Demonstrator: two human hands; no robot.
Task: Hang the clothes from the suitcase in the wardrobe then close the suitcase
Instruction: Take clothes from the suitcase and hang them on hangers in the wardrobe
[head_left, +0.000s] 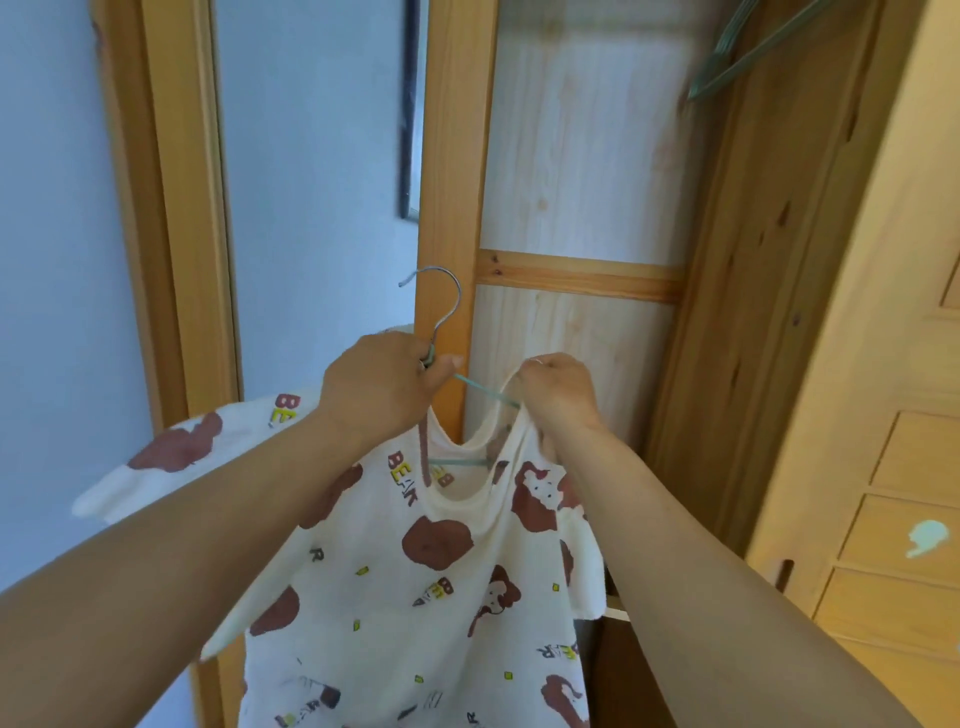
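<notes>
Both bare forearms reach up and forward from lower frame corners, converging near centre. Left hand (376, 387): back of hand toward camera, fingers curled into fist, thumb extended to right, gripping neck of hanger (441, 312) just below its hook. Right hand (558, 395): slightly right of left hand and at like height, knuckles up, fingers curled tight, pinching neckline of shirt (415, 571) and pulling it upward. Hands near each other, not touching. Wrists roughly straight, no sleeves visible.
</notes>
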